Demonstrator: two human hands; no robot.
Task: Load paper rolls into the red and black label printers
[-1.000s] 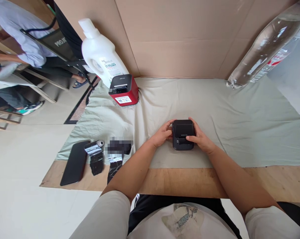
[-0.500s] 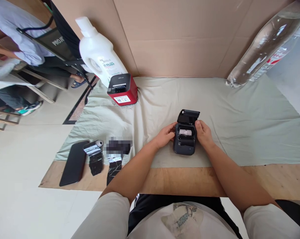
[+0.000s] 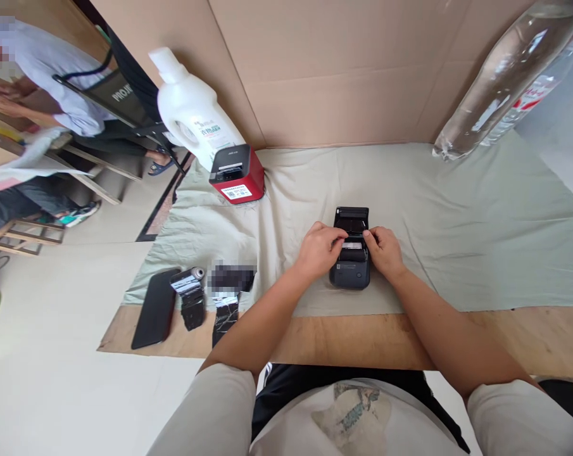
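Right now you are leaning over the wooden table edge [image 3: 528,339], with both forearms reaching forward onto the grey-green cloth [image 3: 457,221]. Your left hand [image 3: 318,250] and right hand [image 3: 384,251] are meeting over the small black printer [image 3: 350,273], which is sitting on the cloth just ahead of the table edge with its lid [image 3: 351,219] tipped open and back. Both sets of fingers are curling in and pinching at the white paper roll [image 3: 353,245] in the open bay; whether they are actually gripping it or only touching it, I cannot tell.

Off to your left, a black phone [image 3: 156,308] and two dark cartridges are lying near the table edge, well apart from your hands. Farther back, a red printer [image 3: 237,174] is standing in front of a white bottle [image 3: 191,114], and a clear plastic bottle [image 3: 499,79] is leaning against the cardboard wall [image 3: 338,69].

Watch the roll: since the printer is resting loose on soft, wrinkled cloth, tugging upward is likely to drag the whole body along or tilt it. Pinching only the paper's free end could also tear or unspool it.
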